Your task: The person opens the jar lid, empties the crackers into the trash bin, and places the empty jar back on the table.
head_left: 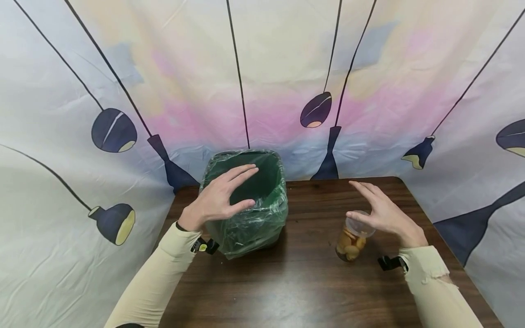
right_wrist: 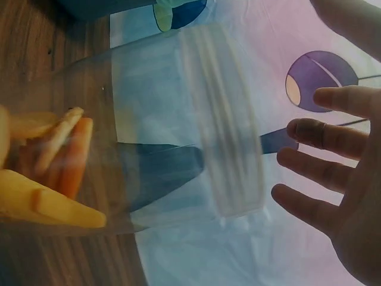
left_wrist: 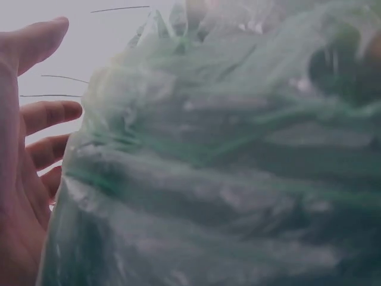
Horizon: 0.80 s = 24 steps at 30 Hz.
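Observation:
My left hand [head_left: 221, 195], fingers extended and thumb apart, hovers over the near left side of a bin [head_left: 268, 218] lined with a thin green plastic bag. In the left wrist view the crinkled bag [left_wrist: 208, 179] fills most of the picture, with the fingers beside its edge. On the right, my right hand [head_left: 383, 212] is held above a clear lidded jar [head_left: 350, 241] with its fingers spread and nothing in them. The right wrist view shows the jar's ridged translucent lid [right_wrist: 223, 119] in front of the fingertips. Orange-yellow pieces [right_wrist: 53, 196] lie in the jar's lower part.
A dark brown wooden table [head_left: 311, 282] carries the bin and the jar. Behind it and at both sides hangs a pastel cloth [head_left: 270, 105] printed with dark lamps. Each wrist wears a strap with a small black camera.

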Each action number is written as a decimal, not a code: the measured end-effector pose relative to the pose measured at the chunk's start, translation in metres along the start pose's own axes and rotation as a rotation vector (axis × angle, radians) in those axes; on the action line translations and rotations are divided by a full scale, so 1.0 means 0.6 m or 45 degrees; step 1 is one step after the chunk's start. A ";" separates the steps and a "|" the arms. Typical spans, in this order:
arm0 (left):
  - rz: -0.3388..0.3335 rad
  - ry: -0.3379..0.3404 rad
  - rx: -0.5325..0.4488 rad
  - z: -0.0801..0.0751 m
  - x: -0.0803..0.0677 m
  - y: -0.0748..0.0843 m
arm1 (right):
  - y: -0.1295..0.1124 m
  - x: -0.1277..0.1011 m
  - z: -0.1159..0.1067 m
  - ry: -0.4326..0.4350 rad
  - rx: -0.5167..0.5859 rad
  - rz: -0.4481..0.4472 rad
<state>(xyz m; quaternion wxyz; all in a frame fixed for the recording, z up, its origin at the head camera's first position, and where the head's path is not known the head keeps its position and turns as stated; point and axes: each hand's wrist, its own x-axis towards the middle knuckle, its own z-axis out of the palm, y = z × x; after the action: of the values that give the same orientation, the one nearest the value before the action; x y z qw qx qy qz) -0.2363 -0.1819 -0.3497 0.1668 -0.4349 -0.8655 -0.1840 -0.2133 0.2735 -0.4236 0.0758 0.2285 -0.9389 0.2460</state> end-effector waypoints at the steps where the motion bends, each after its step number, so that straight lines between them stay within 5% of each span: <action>1: -0.002 0.002 -0.010 0.000 0.000 0.000 | 0.002 -0.002 0.002 0.004 0.014 0.005; 24: 0.036 0.123 -0.228 -0.004 -0.001 0.002 | 0.060 -0.048 0.059 0.118 0.254 -0.006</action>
<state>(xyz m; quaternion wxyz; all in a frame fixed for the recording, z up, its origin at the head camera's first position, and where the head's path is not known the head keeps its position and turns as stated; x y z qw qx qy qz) -0.2344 -0.1828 -0.3479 0.1714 -0.4510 -0.8302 -0.2792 -0.2060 0.2952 -0.4770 0.0968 0.2257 -0.9046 0.3484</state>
